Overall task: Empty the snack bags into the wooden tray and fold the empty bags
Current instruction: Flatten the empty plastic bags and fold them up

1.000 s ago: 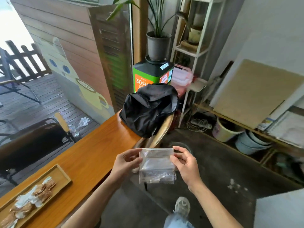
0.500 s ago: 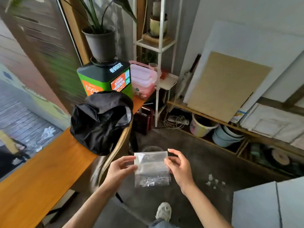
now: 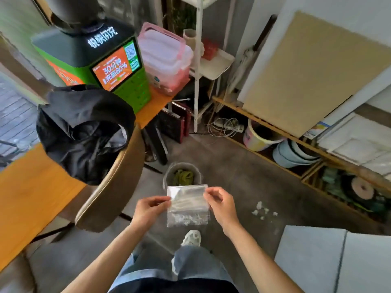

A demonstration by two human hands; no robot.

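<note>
Both hands hold a clear snack bag (image 3: 187, 205) at lower centre: left hand (image 3: 148, 210) and right hand (image 3: 221, 205) pinch its upper corners. White crumbs line its bottom; it hangs before a small bin (image 3: 182, 175).

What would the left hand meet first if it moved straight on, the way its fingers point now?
The left hand points right, pinching the clear bag. Beyond the bag it would likely meet the right hand, which holds the opposite edge.
</note>
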